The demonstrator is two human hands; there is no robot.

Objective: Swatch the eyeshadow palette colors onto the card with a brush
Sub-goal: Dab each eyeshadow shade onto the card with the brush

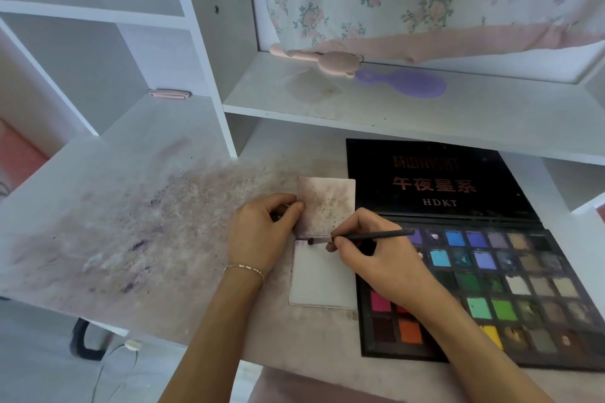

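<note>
Both forearms enter from 6 o'clock; the right hand (370, 258) pinches a thin dark eyeshadow brush (363, 236), tip touching the top edge of the white rectangular card (322, 285); the left hand (262, 232) pinches a stained upper sheet (327, 203) at 12 o'clock of the card. Risk: the sheet slipping would probably smear the purple stroke; the right wrist overhangs the open black multicolour eyeshadow palette (510, 288) at 3 o'clock and may pick up pigment.
</note>
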